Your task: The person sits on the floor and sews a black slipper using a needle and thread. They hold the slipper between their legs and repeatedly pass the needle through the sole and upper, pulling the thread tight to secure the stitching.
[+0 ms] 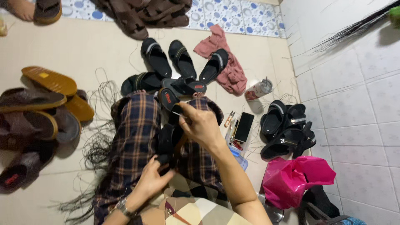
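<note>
On the floor (83, 46), over the person's plaid-covered lap, a black sandal (166, 141) is held lengthwise between both hands. The left hand (152, 179) is closed around the sandal's near end from below, fingers curled under the sole; the right hand (202, 125) is pinched narrow at the far end, fingertips pressed to the strap edge. Judged from this grip, one hand steadies the sandal while the other works the strap at close range.

A second black sandal with a small red rectangular label (168, 98) on its insole rests against the knee, just beyond the right hand. Finished-looking black sandals (166, 56) lie fanned toward the far edge of the floor, one with a matching red tag (199, 87). A further heap of black sandals (287, 127) sits near the tiled wall (354, 104) on the right. Brown sandals (33, 116) are stacked at the left edge, soles partly upturned.

Small tools are kept within reach of the right hand:
- small snips (229, 118) with orange handles;
- a black phone (243, 127), face up;
- a cylindrical drink can (259, 88), white and red, tilted;
- a crumpled pink plastic bag (293, 179) near the right corner.

Loose dark threads (98, 146) trail across the floor to the left of the lap.
</note>
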